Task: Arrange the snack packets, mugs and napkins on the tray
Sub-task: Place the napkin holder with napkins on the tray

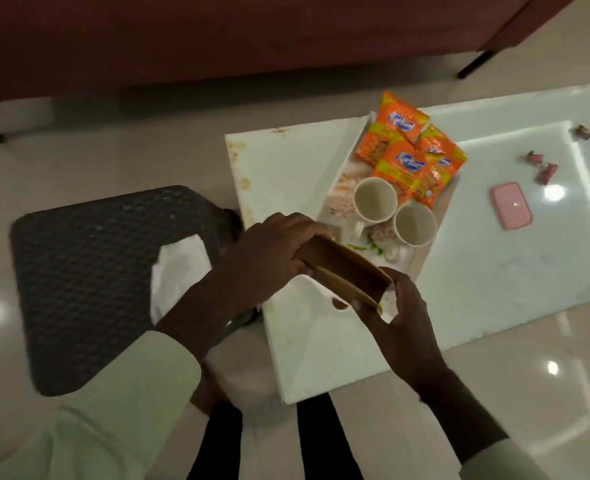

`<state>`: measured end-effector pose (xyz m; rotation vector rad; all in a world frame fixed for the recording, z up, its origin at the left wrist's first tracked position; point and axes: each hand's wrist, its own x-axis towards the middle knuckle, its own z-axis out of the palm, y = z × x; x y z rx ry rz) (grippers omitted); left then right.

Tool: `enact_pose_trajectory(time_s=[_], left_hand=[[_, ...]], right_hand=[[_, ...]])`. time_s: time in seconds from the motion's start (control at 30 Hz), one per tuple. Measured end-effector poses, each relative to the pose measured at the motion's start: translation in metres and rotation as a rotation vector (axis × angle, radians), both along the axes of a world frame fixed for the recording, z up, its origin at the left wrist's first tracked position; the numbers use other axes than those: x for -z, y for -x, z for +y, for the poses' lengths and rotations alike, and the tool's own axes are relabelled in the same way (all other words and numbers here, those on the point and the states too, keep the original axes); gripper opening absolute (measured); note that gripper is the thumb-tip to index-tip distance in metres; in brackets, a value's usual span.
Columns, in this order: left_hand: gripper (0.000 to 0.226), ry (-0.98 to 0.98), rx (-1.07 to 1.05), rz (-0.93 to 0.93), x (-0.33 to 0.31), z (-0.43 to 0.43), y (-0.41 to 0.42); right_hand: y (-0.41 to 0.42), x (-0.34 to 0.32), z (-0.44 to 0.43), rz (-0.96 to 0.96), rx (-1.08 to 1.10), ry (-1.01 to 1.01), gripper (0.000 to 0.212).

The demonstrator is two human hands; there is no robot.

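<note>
Holding a brown napkin holder (pixel 345 271) between them, the left hand (pixel 269 258) clamps its far-left end and the right hand (pixel 400 306) its near-right end — long axis slanting across the tray's (pixel 425 258) near edge. Mugs (pixel 375 199) and snack packets (pixel 407 150) already sit on the tray, just beyond — free space probably lies near-left.

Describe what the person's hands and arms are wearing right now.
Both hands, left hand and right hand, are bare, with no gloves; no rings or watch are visible. Each arm wears a pale, cream-coloured long sleeve with a buttoned-style cuff ending at the wrist. No markings show on the fabric.
</note>
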<state>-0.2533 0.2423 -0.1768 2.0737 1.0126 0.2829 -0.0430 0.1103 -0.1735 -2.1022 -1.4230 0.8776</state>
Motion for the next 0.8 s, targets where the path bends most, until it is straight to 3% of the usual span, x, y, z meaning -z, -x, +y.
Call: enact_pose_trajectory(time_s=[0.17,0.3,0.8], left_hand=[[0.051,-0.017,-0.041,0.055,0.024,-0.012,-0.050],[0.051,-0.061,-0.057,0.157,0.047,-0.019,-0.076],[0.050,-0.077,-0.113,0.316,0.081,-0.029,-0.080]], right_hand=[[-0.051,0.028,-0.001,-0.057,0.007,-0.015,0.054],[-0.071,0.058,-0.001,0.023,0.053,0.047,0.052],[-0.073,0.099,-0.004,-0.014,0.036,0.119,0.056]])
